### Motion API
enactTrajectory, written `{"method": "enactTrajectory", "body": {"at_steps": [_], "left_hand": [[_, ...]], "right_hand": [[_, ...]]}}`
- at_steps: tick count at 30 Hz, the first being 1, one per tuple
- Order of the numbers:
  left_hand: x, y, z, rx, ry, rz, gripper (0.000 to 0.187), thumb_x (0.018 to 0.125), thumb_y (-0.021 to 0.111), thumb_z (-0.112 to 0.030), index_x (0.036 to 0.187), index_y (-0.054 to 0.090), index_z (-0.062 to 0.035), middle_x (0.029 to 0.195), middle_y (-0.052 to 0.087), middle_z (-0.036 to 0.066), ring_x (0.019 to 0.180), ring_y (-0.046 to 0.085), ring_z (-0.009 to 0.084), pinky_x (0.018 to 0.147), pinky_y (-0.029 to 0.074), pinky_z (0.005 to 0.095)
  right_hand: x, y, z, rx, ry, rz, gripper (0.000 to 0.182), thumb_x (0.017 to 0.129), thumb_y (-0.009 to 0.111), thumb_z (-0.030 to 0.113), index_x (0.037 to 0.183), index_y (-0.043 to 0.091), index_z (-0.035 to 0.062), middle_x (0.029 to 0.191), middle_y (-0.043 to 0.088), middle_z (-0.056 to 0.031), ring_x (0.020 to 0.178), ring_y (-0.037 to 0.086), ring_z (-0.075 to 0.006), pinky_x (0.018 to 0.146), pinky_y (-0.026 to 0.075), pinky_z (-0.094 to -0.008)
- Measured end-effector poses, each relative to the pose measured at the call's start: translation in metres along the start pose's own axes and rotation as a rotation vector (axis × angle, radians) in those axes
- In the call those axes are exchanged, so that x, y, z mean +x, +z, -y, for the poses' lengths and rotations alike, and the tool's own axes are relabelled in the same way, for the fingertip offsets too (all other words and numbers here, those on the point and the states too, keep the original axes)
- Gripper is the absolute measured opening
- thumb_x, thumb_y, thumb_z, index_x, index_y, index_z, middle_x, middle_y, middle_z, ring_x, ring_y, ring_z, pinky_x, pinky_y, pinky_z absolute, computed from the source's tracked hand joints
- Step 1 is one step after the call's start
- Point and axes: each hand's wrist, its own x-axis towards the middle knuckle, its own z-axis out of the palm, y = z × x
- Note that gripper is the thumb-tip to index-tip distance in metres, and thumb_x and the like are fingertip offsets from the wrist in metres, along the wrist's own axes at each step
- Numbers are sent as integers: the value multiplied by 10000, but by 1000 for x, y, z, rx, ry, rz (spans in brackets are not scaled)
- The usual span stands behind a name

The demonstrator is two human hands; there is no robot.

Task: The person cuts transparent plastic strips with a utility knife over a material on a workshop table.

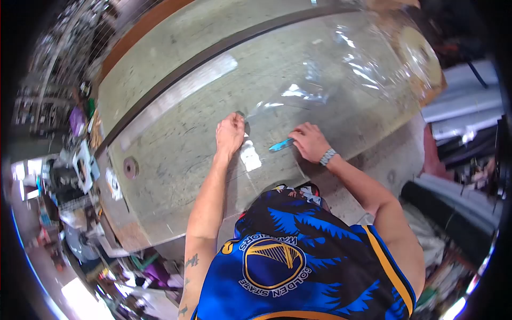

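Observation:
My left hand (230, 132) is closed in a pinch near the middle of the glass-like tabletop (181, 176), at the near end of a clear plastic film (304, 93). Its fingertips partly hide what they grip, which looks like the film's edge. In my right hand (311, 142) is a blue utility knife (281, 145), its tip pointing left toward the other hand. Whether the blade is out cannot be made out. From the right, the film stretches wrinkled and shiny across the table.
A roll of film (415, 49) lies at the table's far right end. A long dark bar (213, 50) crosses the table beyond my hands. At the left sits a brown tape roll (130, 167). Large rolls of material (442, 218) lie on the right, and clutter fills the left side.

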Motion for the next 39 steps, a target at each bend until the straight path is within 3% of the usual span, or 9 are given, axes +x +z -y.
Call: {"method": "enactTrajectory", "body": {"at_steps": [8, 12, 14, 18, 23, 26, 30, 34, 39], "left_hand": [[-119, -84, 5, -222, -80, -22, 244, 992, 621, -213, 1108, 734, -30, 890, 749, 131, 816, 708, 210, 774, 551, 372], [-161, -122, 9, -382, -158, -66, 235, 1000, 625, -218, 1097, 713, -23, 882, 739, 108, 786, 686, 180, 732, 550, 357], [-176, -135, 13, -383, -227, -132, 231, 1004, 627, -220, 1087, 708, -20, 871, 737, 99, 772, 675, 172, 718, 546, 357], [-201, -144, 59, -530, -298, -322, 195, 981, 636, -184, 1056, 727, -27, 805, 718, 86, 753, 681, 191, 716, 540, 348], [-206, -141, 86, 255, -228, -337, 530, 807, 792, -283, 1251, 665, -23, 1164, 709, 193, 1142, 670, 347, 988, 517, 462], [-171, -115, 64, -122, 299, -270, 844, 708, 876, -342, 1419, 542, -34, 1449, 553, 219, 1374, 512, 362, 1154, 394, 456], [-149, -93, 15, -910, 405, 66, 777, 765, 895, -319, 1371, 553, 25, 1246, 683, 139, 1141, 643, 212, 986, 514, 361], [-158, -107, 38, -915, 224, 107, 550, 803, 881, -318, 1181, 667, 20, 864, 729, 38, 765, 628, 102, 649, 496, 294], [-187, -154, 118, -711, 81, 252, 338, 861, 837, -320, 943, 750, -3, 803, 726, 44, 724, 635, 113, 633, 503, 301]], "right_hand": [[126, -24, 80, 160, -440, 47, 636, 779, 835, 343, 1315, 597, 95, 1415, 557, -127, 1325, 508, -373, 1091, 397, -514], [158, 10, 74, 353, -648, 609, 404, 814, 838, 305, 1113, 691, 76, 1055, 714, -107, 1027, 677, -312, 887, 525, -420], [153, -5, 80, 510, -456, 797, 250, 848, 826, 226, 998, 704, 67, 864, 720, -73, 804, 692, -226, 711, 533, -348], [135, -5, 66, 528, -450, 747, 193, 876, 811, 159, 975, 692, 44, 787, 694, -56, 714, 655, -157, 667, 516, -308], [128, -11, 88, 772, -176, 862, 130, 941, 739, 92, 1016, 682, 3, 806, 683, -5, 725, 631, -96, 651, 505, -262], [145, -19, 125, 866, -44, 1031, 131, 960, 711, 70, 1056, 677, -12, 818, 665, 18, 709, 606, -67, 630, 483, -235], [173, -43, 168, 724, -88, 1144, 150, 961, 721, 81, 1076, 690, -10, 778, 644, 33, 641, 566, -48, 579, 452, -222], [188, -58, 195, 773, -28, 1151, 155, 961, 736, 116, 1056, 699, 0, 758, 666, 20, 626, 575, -42, 553, 443, -222], [196, -55, 177, 633, 119, 896, 121, 953, 744, 118, 1006, 707, 15, 742, 669, 17, 620, 585, -50, 549, 451, -223]]}}
